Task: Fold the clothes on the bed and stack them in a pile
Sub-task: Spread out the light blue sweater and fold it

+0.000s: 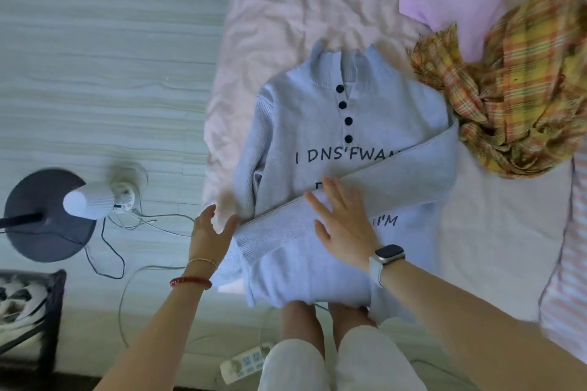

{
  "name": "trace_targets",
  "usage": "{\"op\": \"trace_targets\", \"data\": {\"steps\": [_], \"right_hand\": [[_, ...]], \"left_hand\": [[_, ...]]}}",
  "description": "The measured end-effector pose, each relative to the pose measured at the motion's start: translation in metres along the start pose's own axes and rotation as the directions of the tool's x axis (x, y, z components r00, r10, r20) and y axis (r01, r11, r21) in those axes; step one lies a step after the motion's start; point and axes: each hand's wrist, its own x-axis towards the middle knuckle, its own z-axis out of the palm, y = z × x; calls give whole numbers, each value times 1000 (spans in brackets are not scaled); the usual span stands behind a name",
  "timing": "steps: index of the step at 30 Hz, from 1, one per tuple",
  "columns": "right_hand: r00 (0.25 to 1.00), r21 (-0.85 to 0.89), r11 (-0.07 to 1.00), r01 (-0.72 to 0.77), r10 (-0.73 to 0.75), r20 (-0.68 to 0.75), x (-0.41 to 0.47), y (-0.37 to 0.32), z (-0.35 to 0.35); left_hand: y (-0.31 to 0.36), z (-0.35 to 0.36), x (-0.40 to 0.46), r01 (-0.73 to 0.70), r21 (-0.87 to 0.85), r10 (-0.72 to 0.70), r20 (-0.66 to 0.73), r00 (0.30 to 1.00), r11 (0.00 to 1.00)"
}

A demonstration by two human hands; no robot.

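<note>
Head view: we see the pale blue sweater (333,124) lying flat, front up, on the bed (286,9), its long axis running from the collar at the far end to the hem hanging over the near edge. One sleeve (365,187) is folded across the chest, slanting from the right shoulder down to the left. Our right hand (344,225) lies flat on that sleeve, fingers spread. Our left hand (211,236) is open at the cuff, gripping nothing. A plaid garment (521,98) and a lilac one (451,0) lie beyond.

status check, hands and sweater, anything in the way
Right hand flat on folded sleeve. Left hand open at cuff. Sweater face up; plaid cloth beside it.
</note>
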Motion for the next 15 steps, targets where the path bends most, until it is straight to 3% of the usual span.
{"op": "trace_targets", "data": {"steps": [3, 8, 12, 15], "right_hand": [[981, -60, 988, 144, -134, 137, 0, -26, 25], [974, -175, 983, 47, -6, 227, 12, -40, 41], [982, -128, 992, -20, 43, 182, 15, -55, 37], [994, -36, 999, -1, 5, 106, 18, -69, 33]], "left_hand": [[-5, 2, 12, 41, 21, -44, 131, 990, 999], [11, 9, 20, -133, -71, 140, 104, 985, 989], [17, 2, 24, -145, -150, 172, 181, 968, 978], [7, -24, 39, -37, -315, 66, 85, 994, 948]]}}
